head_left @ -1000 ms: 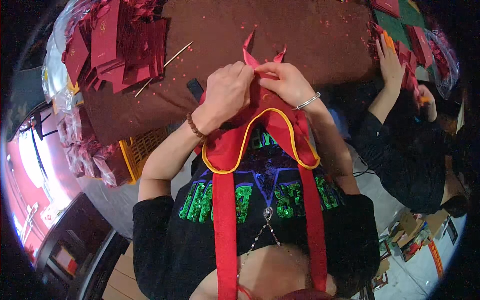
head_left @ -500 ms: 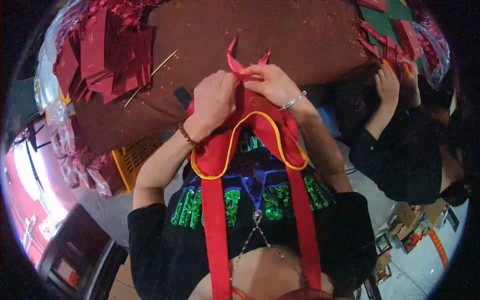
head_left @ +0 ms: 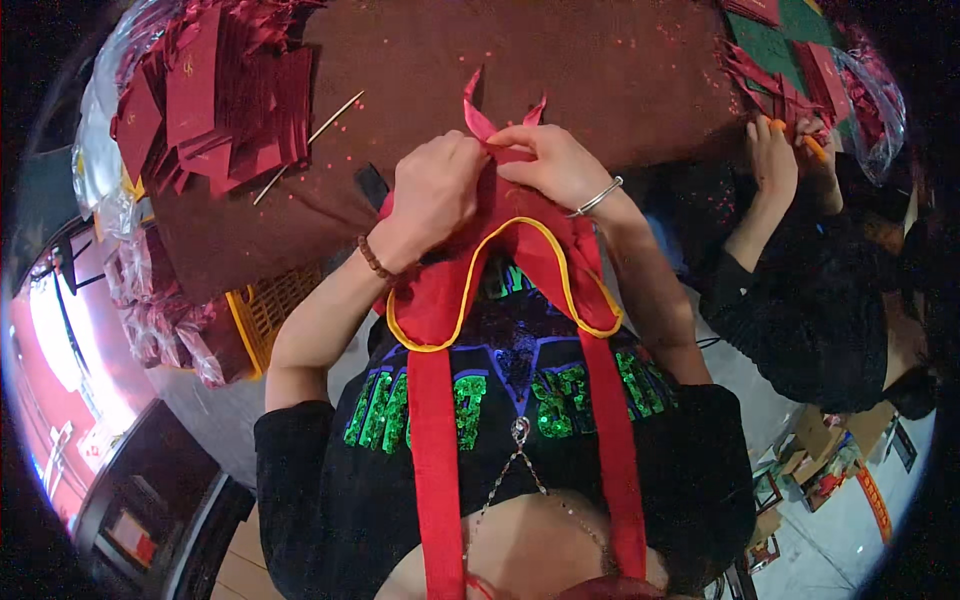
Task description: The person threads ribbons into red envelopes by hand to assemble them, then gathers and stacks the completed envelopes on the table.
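Red apron (head_left: 430,310): worn over your black shirt (head_left: 330,510), its yellow trim curving across the bib and its two straps running back toward your neck, either side of a beaded necklace (head_left: 507,465).

Left hand (head_left: 435,185): clenched on the ribbon's near part, knuckles up, the thumb hidden; a brown bracelet (head_left: 374,257) circles the wrist.

Right hand (head_left: 560,170): thumb and index finger pinch the same ribbon, just beside your left knuckles; a silver bangle (head_left: 600,196) sits at the wrist.

Dark red piece (head_left: 504,192): between and below your hands, toward the bib (bag or card, you cannot tell from here).

Red ribbon (head_left: 472,103): squarely ahead of your chest, where your fingertips meet, with two tails pointing away from you. The longer one runs almost straight out from beside your left hand; the shorter rises past your right hand, leaning right. Neither hand is nearer, since both touch it.

Brown cloth (head_left: 480,40): spread beyond the ribbon and flecked with red bits.

Thin stick (head_left: 308,147): lies slantwise to your left, near the dark red stack (head_left: 205,95).

Co-worker's hands (head_left: 773,165): at far right, well apart from yours, beside an orange object (head_left: 815,148).
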The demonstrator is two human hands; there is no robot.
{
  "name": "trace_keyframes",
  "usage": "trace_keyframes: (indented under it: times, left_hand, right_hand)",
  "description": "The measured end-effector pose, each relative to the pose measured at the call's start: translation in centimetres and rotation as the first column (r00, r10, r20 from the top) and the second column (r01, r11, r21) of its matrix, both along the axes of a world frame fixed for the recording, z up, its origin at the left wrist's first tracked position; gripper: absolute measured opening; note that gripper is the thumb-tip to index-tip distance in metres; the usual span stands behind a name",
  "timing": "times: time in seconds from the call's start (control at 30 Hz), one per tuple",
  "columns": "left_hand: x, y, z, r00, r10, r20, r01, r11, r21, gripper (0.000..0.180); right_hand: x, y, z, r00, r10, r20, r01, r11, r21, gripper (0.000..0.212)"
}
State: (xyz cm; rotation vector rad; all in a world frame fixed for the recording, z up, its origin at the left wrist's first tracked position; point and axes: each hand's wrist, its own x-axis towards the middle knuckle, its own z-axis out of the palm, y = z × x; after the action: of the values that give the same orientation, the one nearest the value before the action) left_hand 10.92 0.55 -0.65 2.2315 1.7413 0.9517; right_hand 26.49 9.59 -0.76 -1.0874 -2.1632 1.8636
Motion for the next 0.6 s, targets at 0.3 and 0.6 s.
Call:
trace_keyframes:
  times: [0.3,0.6]
  left_hand:
    - [-0.9,0.4,2.0,0.974,-0.096,-0.206,0.058,0.981,-0.184,0.011]
    - [-0.4,-0.3,1.2,1.000,0.001,0.030,0.001,0.997,-0.080,0.013]
  right_hand:
    - [-0.6,-1.0,1.7,0.981,-0.040,0.187,-0.020,0.951,0.309,0.032]
    - [-0.3,-1.0,0.3,0.994,-0.021,0.110,-0.019,0.937,0.349,0.032]
